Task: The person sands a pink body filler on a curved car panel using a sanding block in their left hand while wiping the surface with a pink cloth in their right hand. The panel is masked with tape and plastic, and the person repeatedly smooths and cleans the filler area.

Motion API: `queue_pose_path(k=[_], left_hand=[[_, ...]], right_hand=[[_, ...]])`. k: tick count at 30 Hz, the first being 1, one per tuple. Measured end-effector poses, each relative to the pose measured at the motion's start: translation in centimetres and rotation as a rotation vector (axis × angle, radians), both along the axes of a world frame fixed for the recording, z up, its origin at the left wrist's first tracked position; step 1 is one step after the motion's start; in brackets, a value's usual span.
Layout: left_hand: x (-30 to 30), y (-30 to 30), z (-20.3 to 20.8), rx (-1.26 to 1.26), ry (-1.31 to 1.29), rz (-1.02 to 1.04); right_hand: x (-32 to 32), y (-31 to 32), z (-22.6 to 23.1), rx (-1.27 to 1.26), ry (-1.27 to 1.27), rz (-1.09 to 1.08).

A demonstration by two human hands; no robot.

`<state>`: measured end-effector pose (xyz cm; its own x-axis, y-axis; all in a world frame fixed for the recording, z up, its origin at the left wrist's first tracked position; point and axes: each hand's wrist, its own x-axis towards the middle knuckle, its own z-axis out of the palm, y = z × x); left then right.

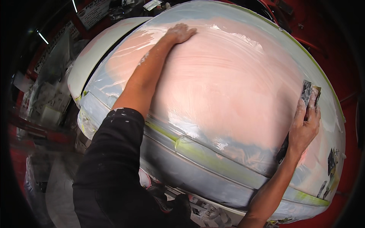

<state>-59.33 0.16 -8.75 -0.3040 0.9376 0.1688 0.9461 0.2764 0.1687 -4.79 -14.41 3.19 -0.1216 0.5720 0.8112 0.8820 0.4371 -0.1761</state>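
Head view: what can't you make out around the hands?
All in the head view:
Left hand: palm hidden by the hand itself.
Dark block in the right hand: underside hidden by the block.
Right forearm: elbow end cut off by the lower edge.
Clutter at left: too dark and blurred to identify.

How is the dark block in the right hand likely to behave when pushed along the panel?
The block probably slides readily, since the pink panel shows wet-looking glossy patches. It seems fairly stiff, given its straight edges, and likely light, as the right hand alone grips it.
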Motion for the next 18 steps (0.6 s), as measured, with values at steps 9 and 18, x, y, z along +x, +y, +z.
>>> queue_pose_path(k=[9,18], left_hand=[[4.3,1.6,2.9,0.027,-0.034,0.093],[23.8,1.8,3.8,0.02,-0.04,-0.404]], right_hand=[[0.1,0.0,0.3,-0.004,-0.008,0.008],[0.0,-0.3,0.1,-0.046,0.008,0.006]])
